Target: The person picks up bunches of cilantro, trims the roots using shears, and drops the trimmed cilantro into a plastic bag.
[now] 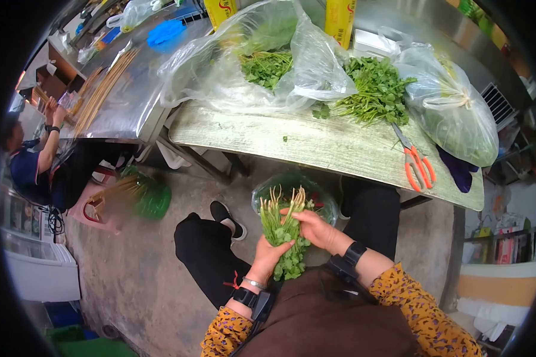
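Note:
Above my lap, my left hand is wrapped round a bunch of leafy green herbs, its pale roots pointing up. On the right side of the bunch, my right hand pinches the stems near the roots. Below the table edge, behind the bunch, is a bin lined with a clear bag. A loose pile of herbs lies on the table, beside an open plastic bag with more herbs inside. Orange-handled scissors rest at the right.
A tied, filled plastic bag and a dark purple cloth are at the table's right end. On the left, a person sits at a metal table holding long sticks. A green basket stands on the floor.

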Demonstrator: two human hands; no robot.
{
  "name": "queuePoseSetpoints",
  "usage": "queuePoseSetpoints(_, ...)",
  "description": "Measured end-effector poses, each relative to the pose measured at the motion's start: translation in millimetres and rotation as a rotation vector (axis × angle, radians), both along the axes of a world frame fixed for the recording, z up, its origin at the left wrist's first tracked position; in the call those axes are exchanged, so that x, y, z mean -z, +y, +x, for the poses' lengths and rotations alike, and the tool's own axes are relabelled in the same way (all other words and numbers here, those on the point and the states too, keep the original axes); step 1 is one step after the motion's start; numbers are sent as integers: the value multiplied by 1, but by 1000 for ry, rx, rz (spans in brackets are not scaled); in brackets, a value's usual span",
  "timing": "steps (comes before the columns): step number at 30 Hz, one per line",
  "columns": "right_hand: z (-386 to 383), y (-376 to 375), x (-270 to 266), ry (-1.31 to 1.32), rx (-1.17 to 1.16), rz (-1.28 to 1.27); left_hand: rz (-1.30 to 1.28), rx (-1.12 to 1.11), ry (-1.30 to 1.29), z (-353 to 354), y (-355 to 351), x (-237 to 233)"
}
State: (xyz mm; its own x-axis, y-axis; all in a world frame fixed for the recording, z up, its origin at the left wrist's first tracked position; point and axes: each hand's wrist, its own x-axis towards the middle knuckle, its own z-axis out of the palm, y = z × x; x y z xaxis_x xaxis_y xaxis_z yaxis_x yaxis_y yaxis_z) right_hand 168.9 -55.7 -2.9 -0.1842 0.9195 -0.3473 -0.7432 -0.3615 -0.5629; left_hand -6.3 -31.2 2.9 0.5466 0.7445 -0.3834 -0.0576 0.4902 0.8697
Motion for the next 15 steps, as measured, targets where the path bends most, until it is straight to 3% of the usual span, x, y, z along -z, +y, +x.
queuePoseSetpoints(2, -7, -2, -5, -138, 58, -4, 141, 45, 90, -1, -1, 3)
queuePoseSetpoints(4, -6, -2, 7, -247, 143, -77, 119, 36, 21, -2, -1, 1)
queuePoseSetpoints(6, -1, -1, 7, -212, 184, -103, -202, -134, -101, -3, 3, -3)
queuePoseSetpoints(8, 7, -3, -1, -150, 120, -53, -190, -118, -76, -8, 5, 1)
queuePoseSetpoints(11, 6, -2, 13, -358, 88, -96, -235, -131, -43, -10, 10, -3)
queuePoseSetpoints(13, 4, -4, 17, -511, 52, -101, -202, -123, -26, -10, 8, -2)
queuePoseSetpoints(15, 1, -5, 13, -502, 97, -79, -58, -78, 57, -9, 6, 3)
